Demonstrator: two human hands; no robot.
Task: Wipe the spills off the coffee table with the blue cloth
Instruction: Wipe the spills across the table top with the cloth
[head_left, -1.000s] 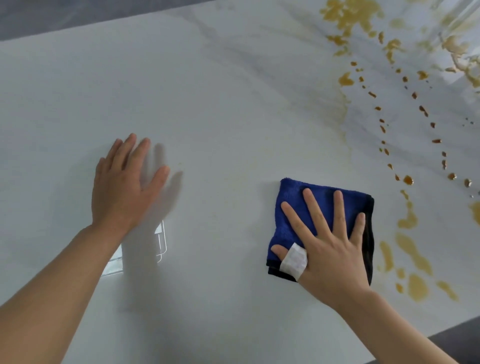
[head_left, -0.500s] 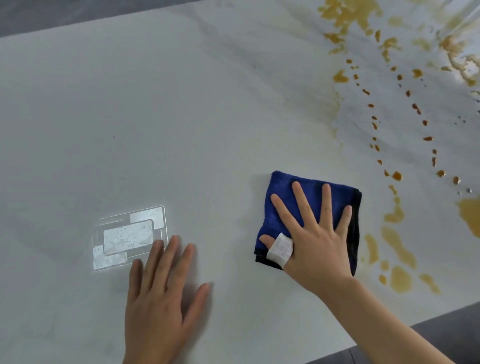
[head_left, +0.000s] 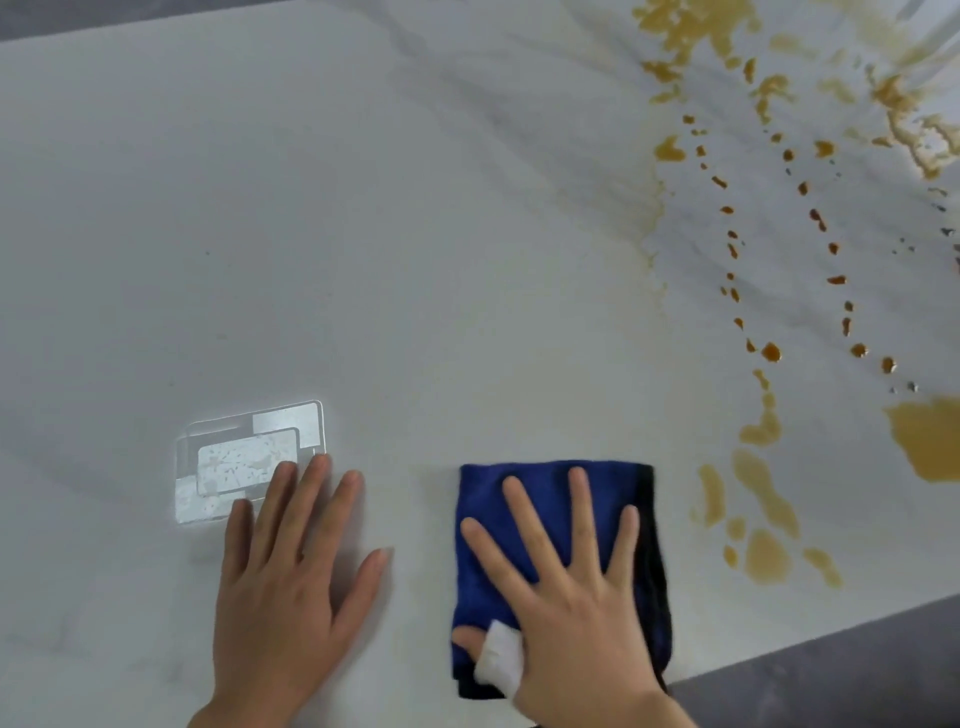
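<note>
A folded blue cloth (head_left: 550, 499) lies flat on the white marble coffee table (head_left: 363, 234), close to its near edge. My right hand (head_left: 566, 597) presses down on the cloth with fingers spread; its thumb wears a white bandage. My left hand (head_left: 291, 587) rests flat on the bare tabletop just left of the cloth, fingers apart, holding nothing. Amber spills (head_left: 763, 556) sit in puddles right of the cloth, and a trail of drops (head_left: 769, 351) runs up toward larger splashes (head_left: 691, 26) at the far right.
A bright rectangular light reflection (head_left: 249, 457) shows on the tabletop at my left fingertips. The table's near edge (head_left: 810, 639) slants up to the right, with dark grey floor (head_left: 857, 686) beyond it. A large amber puddle (head_left: 930, 441) touches the right border.
My right hand has drawn the cloth toward the near edge. My left hand came from the far left down to the near side, then shifted beside the cloth.
</note>
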